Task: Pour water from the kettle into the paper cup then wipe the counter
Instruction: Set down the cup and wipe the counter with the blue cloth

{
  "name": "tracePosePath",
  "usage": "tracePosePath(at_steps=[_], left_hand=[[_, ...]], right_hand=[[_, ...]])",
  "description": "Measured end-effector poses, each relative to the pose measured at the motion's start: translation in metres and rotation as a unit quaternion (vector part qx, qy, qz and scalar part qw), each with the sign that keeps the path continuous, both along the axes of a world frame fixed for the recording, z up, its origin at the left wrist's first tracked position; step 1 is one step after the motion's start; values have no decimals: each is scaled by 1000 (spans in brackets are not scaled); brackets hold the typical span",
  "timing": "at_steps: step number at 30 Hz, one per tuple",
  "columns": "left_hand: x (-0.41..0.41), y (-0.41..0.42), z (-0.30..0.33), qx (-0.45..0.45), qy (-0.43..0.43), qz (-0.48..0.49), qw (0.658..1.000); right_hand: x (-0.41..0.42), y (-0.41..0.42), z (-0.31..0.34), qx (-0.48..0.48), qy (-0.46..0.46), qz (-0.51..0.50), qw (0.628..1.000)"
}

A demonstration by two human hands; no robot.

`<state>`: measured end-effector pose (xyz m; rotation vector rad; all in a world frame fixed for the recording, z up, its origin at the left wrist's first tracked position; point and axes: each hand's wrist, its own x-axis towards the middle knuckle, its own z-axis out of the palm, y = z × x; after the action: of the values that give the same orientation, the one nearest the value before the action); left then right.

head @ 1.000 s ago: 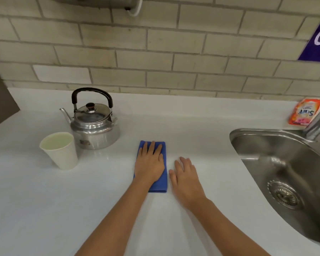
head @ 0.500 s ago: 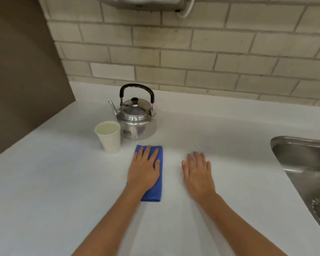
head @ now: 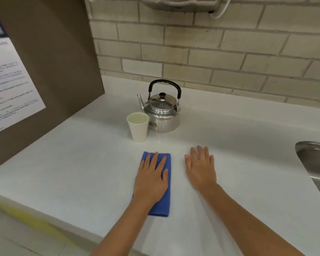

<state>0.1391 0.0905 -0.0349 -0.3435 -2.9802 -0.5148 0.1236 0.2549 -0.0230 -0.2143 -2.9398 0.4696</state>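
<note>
A shiny metal kettle (head: 163, 115) with a black handle stands at the back of the white counter (head: 81, 163). Just in front of it, to its left, a white paper cup (head: 138, 130) holds water almost to the rim. A folded blue cloth (head: 165, 202) lies on the counter in front of the cup. My left hand (head: 151, 180) lies flat on the cloth with fingers straight and spread, covering most of it. My right hand (head: 199, 169) rests palm down on the bare counter just right of the cloth, holding nothing.
A steel sink (head: 314, 157) is sunk into the counter at the right edge. A brown side panel (head: 54, 71) with a printed notice (head: 7, 85) walls off the left. Tiled wall runs behind the kettle. The counter's front edge runs along the lower left.
My left hand has slid the blue cloth leftward, from right of the kettle to in front of the cup. My view has turned left, so the sink is mostly out of frame.
</note>
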Motion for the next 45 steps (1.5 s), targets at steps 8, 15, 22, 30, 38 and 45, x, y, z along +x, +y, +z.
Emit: tracePosePath(at_steps=[8,15,22,30,38,45], left_hand=[[-5,-18,6,-14,-14,151,988],[-9,-101,2,-6,0,157,988],[-125,-238,15,-29,-51,252,966],[-155,-131,8,-44,-14,9,999],[-226,-211,7,-74,2,30,997],[-277,-148,10,-68,-48,-33,996]], right_hand=[[-9,-46,0,-11,-16,71,997],[-21,-55,5,-12,-38,71,997],[-30,-56,-4,-14,2,35,999],[-57,-65,-1,-24,2,-43,999],[-80,-73,3,-18,1,-108,994],[-84,-73,2,3,13,-115,993]])
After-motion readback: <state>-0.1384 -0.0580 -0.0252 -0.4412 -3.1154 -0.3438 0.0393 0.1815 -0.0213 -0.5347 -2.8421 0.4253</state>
